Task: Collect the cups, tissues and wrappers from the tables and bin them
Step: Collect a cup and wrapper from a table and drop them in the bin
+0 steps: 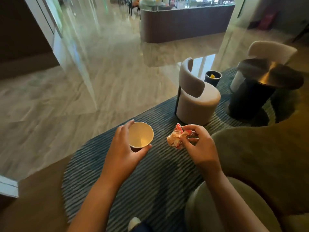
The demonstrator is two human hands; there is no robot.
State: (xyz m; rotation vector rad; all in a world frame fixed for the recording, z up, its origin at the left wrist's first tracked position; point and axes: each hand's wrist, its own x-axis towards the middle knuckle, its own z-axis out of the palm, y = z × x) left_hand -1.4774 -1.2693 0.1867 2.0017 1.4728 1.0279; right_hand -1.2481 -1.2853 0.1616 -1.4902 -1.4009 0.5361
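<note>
Left hand [123, 148] fingers wrapped round empty cup [140, 135], right hand [199, 144] fingertips pinching crumpled wrapper [175, 139]: both loads carried, likely bound for bin [213, 78] ahead.

Both bare forearms reach forward over the striped blue-grey rug [155, 173]. The left hand [124, 148] cups a tan paper cup [140, 135] — thumb and fingers around its wall. The right hand [199, 145] pinches a crumpled red-and-white wrapper [175, 138] in curled fingertips [186, 127].
</note>
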